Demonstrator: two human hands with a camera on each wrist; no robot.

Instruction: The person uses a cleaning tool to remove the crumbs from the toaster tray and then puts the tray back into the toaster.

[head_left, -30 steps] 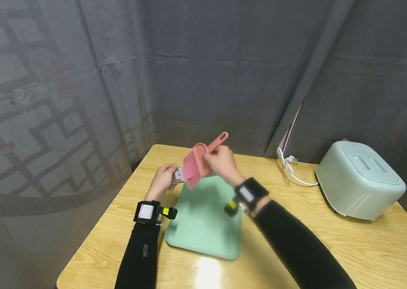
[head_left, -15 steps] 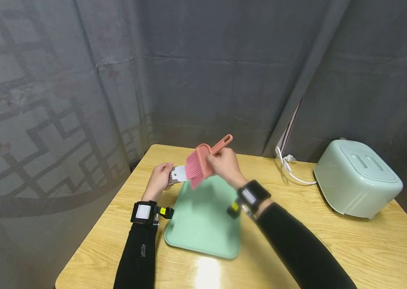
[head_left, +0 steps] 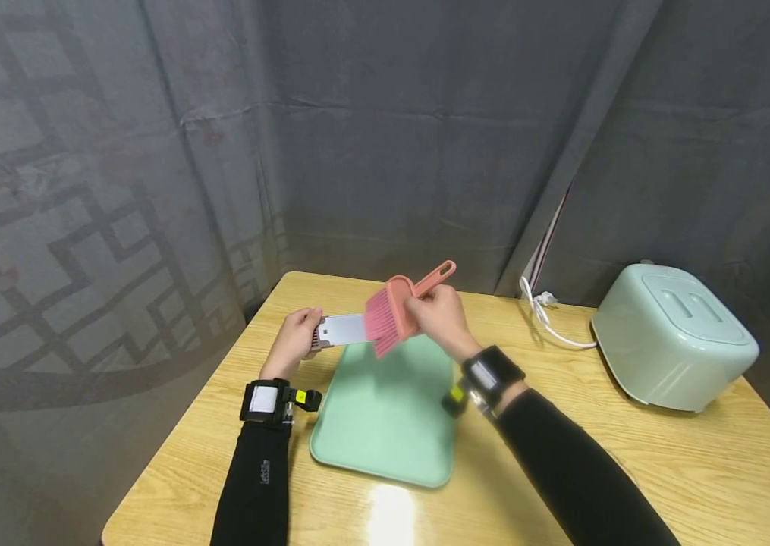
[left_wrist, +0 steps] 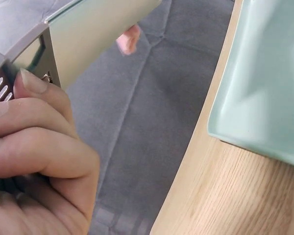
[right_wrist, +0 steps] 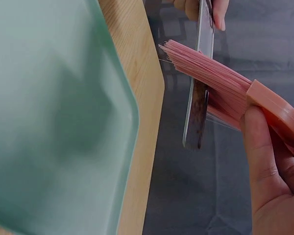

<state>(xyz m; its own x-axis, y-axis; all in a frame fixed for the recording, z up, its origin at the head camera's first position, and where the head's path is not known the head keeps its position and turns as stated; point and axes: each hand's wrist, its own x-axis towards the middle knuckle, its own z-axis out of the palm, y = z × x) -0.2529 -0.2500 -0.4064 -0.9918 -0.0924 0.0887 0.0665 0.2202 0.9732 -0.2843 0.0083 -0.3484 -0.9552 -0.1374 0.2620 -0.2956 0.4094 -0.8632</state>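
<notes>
My left hand [head_left: 292, 341] grips the slotted end of a narrow metal crumb tray [head_left: 345, 331], raised over the table's far left part. In the left wrist view, the fingers curl round its grey-brown slotted end piece [left_wrist: 48, 54]. My right hand [head_left: 447, 320] holds a pink hand brush [head_left: 403, 307] by its head, with the looped handle pointing away. Its bristles [right_wrist: 210, 73] lie across the crumb tray. Dark brown marks show on the crumb tray [right_wrist: 197, 117] in the right wrist view. The bristles cover part of its surface.
Beneath both hands, a pale green tray [head_left: 385, 447] lies on the wooden table [head_left: 528, 470]. At the right stands a mint-green toaster [head_left: 674, 341] with a white cord [head_left: 555, 330] behind it. A grey curtain [head_left: 385, 136] hangs beyond the table.
The brush has moved right with my right hand, along the crumb tray, so more of the metal shows. My left hand has shifted slightly left, still gripping the crumb tray.
</notes>
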